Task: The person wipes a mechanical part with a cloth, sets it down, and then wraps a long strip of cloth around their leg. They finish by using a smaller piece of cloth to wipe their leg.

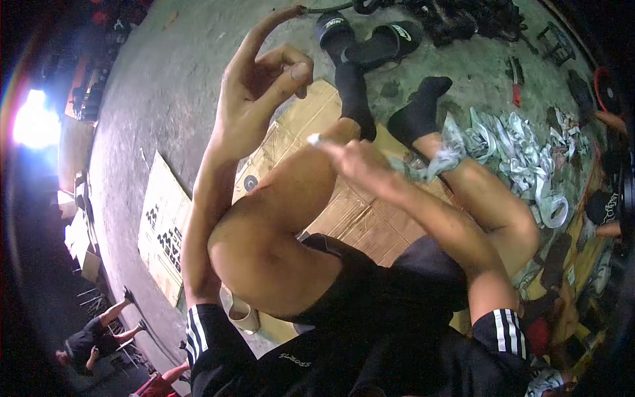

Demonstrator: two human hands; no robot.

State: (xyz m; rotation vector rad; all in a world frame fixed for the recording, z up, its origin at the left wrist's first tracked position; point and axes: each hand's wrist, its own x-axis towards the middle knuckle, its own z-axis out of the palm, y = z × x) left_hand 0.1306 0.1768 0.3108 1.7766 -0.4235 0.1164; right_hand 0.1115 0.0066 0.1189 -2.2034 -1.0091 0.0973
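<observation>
The left hand is raised above the left knee, its forefinger stretched upward and the thumb pinched against the curled fingers; whether that grip holds anything I cannot tell. The right hand is closed on a thin silvery strip, whose end shows at the fingertips and which trails toward a heap of silvery strips on the floor by the right leg. Flattened cardboard lies under the legs. Black sandals sit past the socked feet.

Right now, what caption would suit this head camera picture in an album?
Seated on flattened cardboard, the person raises the left hand while the right hand grips a silvery strip.
</observation>
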